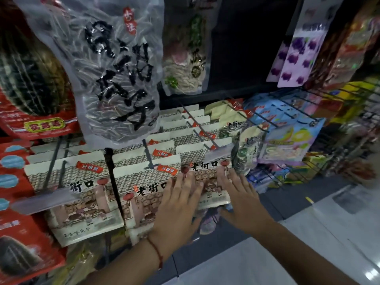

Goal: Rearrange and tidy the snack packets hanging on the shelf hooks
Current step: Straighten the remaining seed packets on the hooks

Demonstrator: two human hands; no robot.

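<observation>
A dim shop shelf (pixel 236 58) with wire hooks (pixel 197 120) fills the frame, rows of cream snack packets (pixel 82 194) hanging across the centre. At lower centre the left hand (pixel 176 206) and right hand (pixel 240 200) lie flat, fingers straight, pressing the front packet (pixel 209 175) of the middle-right row. A clear seed bag (pixel 115 75) hangs at upper left.

Dark open gap (pixel 246 58) behind the upper hooks offers room; the big clear seed bag (pixel 115 75) overhangs the cream packet rows (pixel 144 182), and black wire hooks (pixel 197 124) jut forward.
</observation>
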